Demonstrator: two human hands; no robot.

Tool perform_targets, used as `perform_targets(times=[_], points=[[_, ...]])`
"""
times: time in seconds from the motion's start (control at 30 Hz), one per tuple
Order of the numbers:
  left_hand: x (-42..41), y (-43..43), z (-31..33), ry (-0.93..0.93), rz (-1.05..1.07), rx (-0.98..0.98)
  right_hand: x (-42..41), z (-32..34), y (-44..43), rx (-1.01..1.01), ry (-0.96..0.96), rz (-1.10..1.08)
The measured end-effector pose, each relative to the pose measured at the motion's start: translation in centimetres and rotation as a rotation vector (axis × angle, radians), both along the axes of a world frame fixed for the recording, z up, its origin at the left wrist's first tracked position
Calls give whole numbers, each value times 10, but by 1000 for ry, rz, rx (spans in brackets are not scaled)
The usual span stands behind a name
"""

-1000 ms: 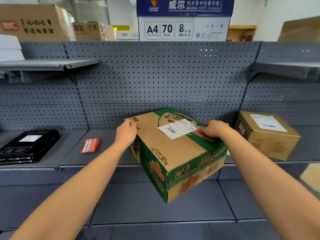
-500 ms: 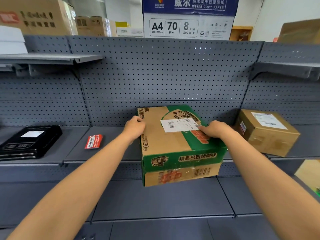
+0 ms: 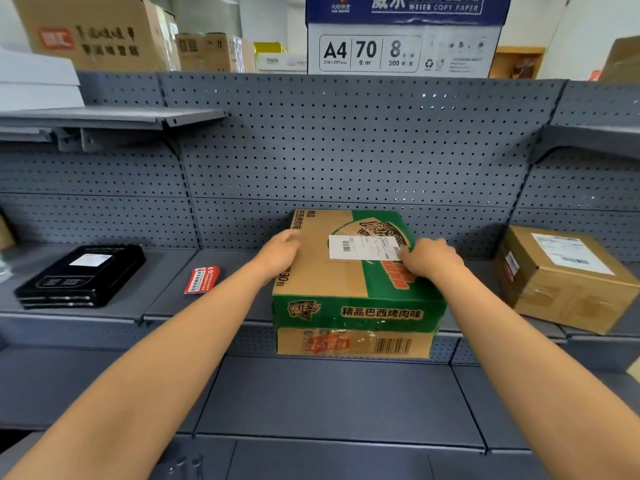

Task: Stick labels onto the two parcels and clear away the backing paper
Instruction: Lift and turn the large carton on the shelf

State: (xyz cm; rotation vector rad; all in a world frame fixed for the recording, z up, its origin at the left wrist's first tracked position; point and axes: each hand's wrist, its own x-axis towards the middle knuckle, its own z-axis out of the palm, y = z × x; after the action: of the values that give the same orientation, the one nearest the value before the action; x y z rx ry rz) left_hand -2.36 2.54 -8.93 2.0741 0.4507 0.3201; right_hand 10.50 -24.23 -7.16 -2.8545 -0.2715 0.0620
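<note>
Seemingly the sticking is done or close to it: the green-and-brown carton sits on the shelf with a white label lying flat on its top, between the two sets of fingers. The left hand holds the carton's upper left edge, its fingers curled round that edge. The right hand rests on the carton's top, its bent fingers touching the label's right end. Its fingertips are tucked under the hand, so I cannot tell whether they press the label down or pinch something. Well to the right of the right fingers, the brown parcel stands tilted on the same shelf and already carries its own label. Both parcels therefore look labelled. What remains, by my reckoning, is a last smoothing of the carton's label and the clearing of the backing paper, which shows nowhere here. Left of the left fingers lie a red card and, further off, a stack of black boxes, neither touched.
</note>
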Motion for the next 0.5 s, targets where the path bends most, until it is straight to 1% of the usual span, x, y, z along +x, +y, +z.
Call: perform_targets(times=[0.07,0.1,0.17,0.33,0.5], points=[[-3,2,2,-17,7,10,-5,6,10,-31,-118,34],[-5,4,4,-23,8,16,-7,11,17,-38,-148,64],[-9,9,8,-23,16,34,-10,19,34,-22,-163,122],[-28,34,13,11,97,78,-24,28,92,109,-196,316],[-63,82,8,24,182,106,-52,29,166,148,-213,448]])
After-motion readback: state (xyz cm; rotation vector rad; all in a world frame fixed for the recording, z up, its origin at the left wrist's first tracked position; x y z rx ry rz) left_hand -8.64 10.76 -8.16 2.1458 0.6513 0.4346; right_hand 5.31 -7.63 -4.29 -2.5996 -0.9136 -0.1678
